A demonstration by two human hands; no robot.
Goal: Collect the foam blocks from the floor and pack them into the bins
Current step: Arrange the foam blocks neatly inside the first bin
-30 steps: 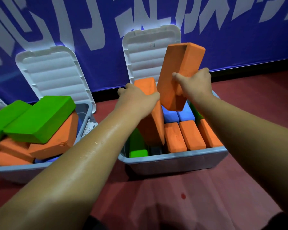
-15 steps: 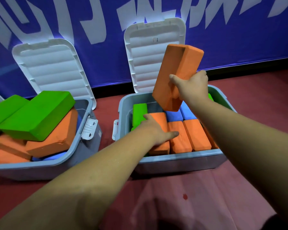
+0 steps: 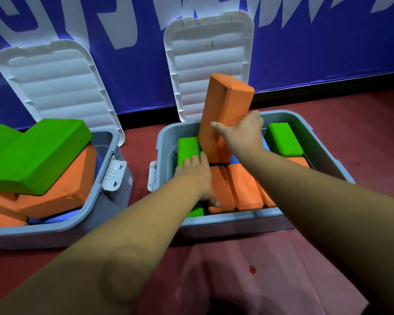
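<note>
Right hand [image 3: 241, 135] is wrapped round the middle of the orange foam block [image 3: 225, 105], standing on end in the grey bin [image 3: 237, 218] just beyond the left hand [image 3: 196, 176], which presses flat on packed blocks [image 3: 243, 187]; looks light and squishy, so mid-block side grips should do.

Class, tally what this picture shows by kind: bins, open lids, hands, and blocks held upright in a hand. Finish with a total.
Bins: 2 (left bin, right bin)
Lids: 2 (left lid, right lid)
Hands: 2 (left hand, right hand)
Held blocks: 1 (orange block)
Total: 7
</note>
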